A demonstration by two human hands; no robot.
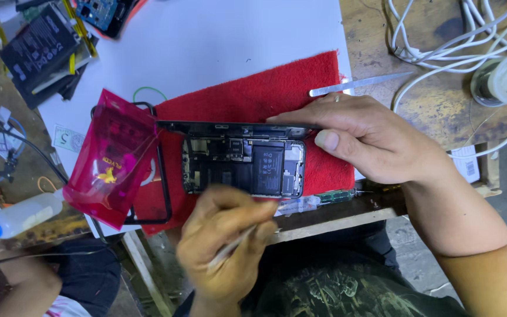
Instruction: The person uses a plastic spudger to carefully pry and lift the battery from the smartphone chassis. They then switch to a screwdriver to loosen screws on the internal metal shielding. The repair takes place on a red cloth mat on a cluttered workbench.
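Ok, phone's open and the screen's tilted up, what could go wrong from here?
The right hand props the lifted screen on edge over the opened phone; a slip might strain whatever joins them. The left hand is blurred, holding a thin tool near bare parts. The phone sits near the table edge.

**Opened phone on the red cloth**

A black opened smartphone [243,167] with bare circuitry lies on a red felt cloth [253,97] near the tabletop's [435,111] front edge. The right hand [371,138] pinches its lifted dark screen panel [230,125] at the far side. The left hand [227,246] holds a thin pale tool [236,243], blurred, at the near side. A pink translucent pouch [112,158] lies just left.
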